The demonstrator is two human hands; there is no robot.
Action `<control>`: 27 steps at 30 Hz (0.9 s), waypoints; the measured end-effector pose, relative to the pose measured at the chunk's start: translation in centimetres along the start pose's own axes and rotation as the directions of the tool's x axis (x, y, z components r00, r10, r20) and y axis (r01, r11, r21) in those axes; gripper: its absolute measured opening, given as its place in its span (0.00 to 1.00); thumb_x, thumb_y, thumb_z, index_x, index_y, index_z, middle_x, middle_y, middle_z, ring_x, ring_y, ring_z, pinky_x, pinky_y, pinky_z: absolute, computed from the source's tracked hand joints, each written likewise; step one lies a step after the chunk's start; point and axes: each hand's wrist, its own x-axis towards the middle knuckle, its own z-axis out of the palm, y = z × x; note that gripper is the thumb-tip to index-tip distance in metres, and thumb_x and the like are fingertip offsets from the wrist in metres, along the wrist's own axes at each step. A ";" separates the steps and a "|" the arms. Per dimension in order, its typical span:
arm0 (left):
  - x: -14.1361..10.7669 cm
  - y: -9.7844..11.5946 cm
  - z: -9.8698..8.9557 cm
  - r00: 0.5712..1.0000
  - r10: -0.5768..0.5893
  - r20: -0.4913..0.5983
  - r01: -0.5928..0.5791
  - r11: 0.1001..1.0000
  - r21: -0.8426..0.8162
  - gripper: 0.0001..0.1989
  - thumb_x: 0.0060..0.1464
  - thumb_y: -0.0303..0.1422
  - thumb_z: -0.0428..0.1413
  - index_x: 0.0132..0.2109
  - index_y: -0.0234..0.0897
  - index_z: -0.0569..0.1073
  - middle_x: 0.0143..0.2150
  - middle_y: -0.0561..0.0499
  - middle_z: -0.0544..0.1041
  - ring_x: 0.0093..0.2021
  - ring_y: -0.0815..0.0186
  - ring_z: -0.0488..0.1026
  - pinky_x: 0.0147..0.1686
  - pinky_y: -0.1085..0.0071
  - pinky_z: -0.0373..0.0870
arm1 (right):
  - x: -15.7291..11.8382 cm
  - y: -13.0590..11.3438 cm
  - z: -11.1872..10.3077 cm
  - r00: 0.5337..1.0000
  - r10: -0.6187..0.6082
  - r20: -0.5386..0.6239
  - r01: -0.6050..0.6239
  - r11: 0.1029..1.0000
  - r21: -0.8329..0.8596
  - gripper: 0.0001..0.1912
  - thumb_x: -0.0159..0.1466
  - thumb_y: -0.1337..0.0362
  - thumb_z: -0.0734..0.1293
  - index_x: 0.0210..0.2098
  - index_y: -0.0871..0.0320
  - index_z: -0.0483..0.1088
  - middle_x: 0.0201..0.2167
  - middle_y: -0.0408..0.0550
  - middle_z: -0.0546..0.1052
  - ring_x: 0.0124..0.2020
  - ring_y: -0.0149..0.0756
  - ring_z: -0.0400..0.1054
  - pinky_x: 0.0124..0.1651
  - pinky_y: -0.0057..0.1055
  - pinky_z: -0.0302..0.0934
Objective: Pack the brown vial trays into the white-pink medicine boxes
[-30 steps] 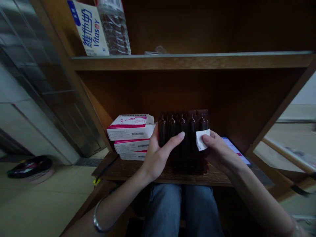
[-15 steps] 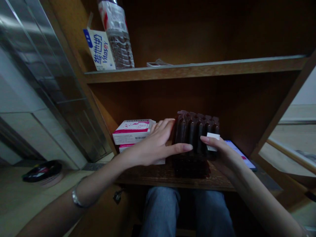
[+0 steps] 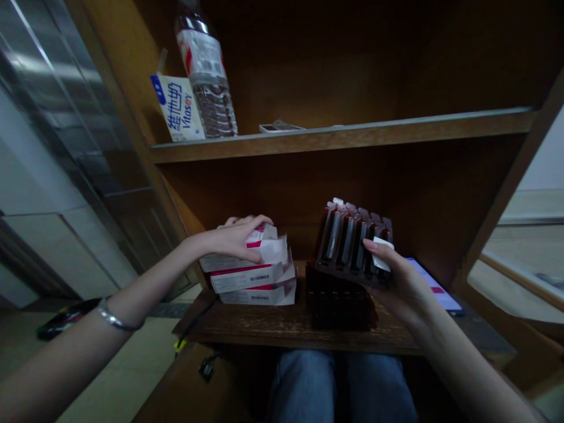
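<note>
My right hand [image 3: 399, 279] grips a block of dark brown ampoules [image 3: 348, 238], its thumb on a small white paper [image 3: 381, 254] at their right side. The block is tilted above more dark ampoule strips [image 3: 339, 302] lying on the wooden desk. At the left, my left hand [image 3: 238, 238] lies over the top box of a stack of white and pink boxes [image 3: 247, 279], fingers wrapped over its far side and thumb on the near side. The lower boxes have open flaps on their right ends.
A phone [image 3: 434, 285] lies right of my right hand. On the upper shelf [image 3: 343, 136] stand a Vitasoy carton [image 3: 180, 108] and a water bottle [image 3: 209, 76]. A cable hangs below the desk's left edge.
My left hand has moved left from beside the ampoules onto the top box. The ampoule block in my right hand has tilted and lifted slightly off the strips below.
</note>
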 end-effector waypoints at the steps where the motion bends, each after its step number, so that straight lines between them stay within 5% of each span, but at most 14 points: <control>1: -0.1 0.4 0.0 1.000 0.000 -0.030 0.001 0.999 0.033 0.42 0.40 0.48 0.63 0.62 0.42 0.62 0.55 0.43 0.69 0.55 0.46 0.66 0.60 0.46 0.55 | 0.0 0.0 -0.1 1.000 -0.005 0.008 0.005 1.000 -0.023 0.14 0.50 0.60 0.78 0.34 0.57 0.78 0.33 0.45 0.83 0.35 0.42 0.79 0.43 0.35 0.73; 6: -1.6 4.8 0.0 0.949 0.142 -0.282 -0.062 0.959 0.276 0.42 0.40 0.45 0.63 0.62 0.36 0.65 0.55 0.38 0.66 0.56 0.44 0.65 0.58 0.46 0.58 | -0.1 -0.6 -0.1 0.997 -0.072 0.020 0.074 0.989 -0.129 0.15 0.51 0.56 0.78 0.35 0.56 0.79 0.34 0.46 0.84 0.35 0.42 0.79 0.39 0.33 0.73; 10: -2.6 9.1 0.7 0.814 0.270 -0.515 -0.003 0.888 0.461 0.40 0.50 0.40 0.59 0.66 0.24 0.59 0.63 0.25 0.61 0.63 0.37 0.60 0.62 0.42 0.51 | -0.4 -0.6 0.9 0.982 -0.185 -0.025 0.176 0.965 -0.192 0.19 0.49 0.56 0.79 0.38 0.57 0.78 0.36 0.47 0.83 0.37 0.45 0.79 0.39 0.35 0.73; 14: -2.5 11.3 1.6 0.718 0.390 -0.576 -0.030 0.844 0.535 0.39 0.52 0.35 0.56 0.67 0.22 0.55 0.65 0.25 0.60 0.66 0.41 0.57 0.66 0.46 0.46 | -0.7 -0.2 1.6 0.927 -0.347 -0.142 0.290 0.904 -0.315 0.24 0.44 0.57 0.81 0.38 0.57 0.77 0.38 0.48 0.82 0.40 0.46 0.78 0.42 0.37 0.72; 19: -1.7 12.1 2.5 0.687 0.406 -0.602 -0.075 0.865 0.496 0.40 0.52 0.36 0.56 0.68 0.22 0.52 0.65 0.27 0.60 0.67 0.43 0.55 0.65 0.52 0.51 | -1.2 0.1 1.7 0.808 -0.576 -0.128 0.470 0.759 -0.451 0.25 0.46 0.57 0.81 0.41 0.55 0.75 0.42 0.49 0.81 0.44 0.48 0.76 0.51 0.44 0.70; 22: -1.4 12.5 2.3 0.656 0.370 -0.658 -0.041 0.888 0.458 0.42 0.53 0.38 0.57 0.68 0.22 0.50 0.65 0.27 0.59 0.67 0.42 0.55 0.64 0.51 0.52 | -1.8 -0.1 1.7 0.808 -0.583 -0.088 0.460 0.716 -0.524 0.24 0.46 0.58 0.81 0.41 0.55 0.74 0.41 0.49 0.81 0.44 0.48 0.76 0.50 0.44 0.70; 27: -1.1 13.1 2.1 0.661 0.370 -0.653 -0.044 0.888 0.459 0.42 0.55 0.39 0.56 0.69 0.23 0.50 0.66 0.27 0.59 0.67 0.42 0.55 0.64 0.52 0.49 | -2.5 -0.7 1.2 0.818 -0.573 -0.039 0.442 0.671 -0.595 0.21 0.46 0.60 0.81 0.37 0.55 0.75 0.38 0.49 0.81 0.40 0.48 0.76 0.45 0.44 0.72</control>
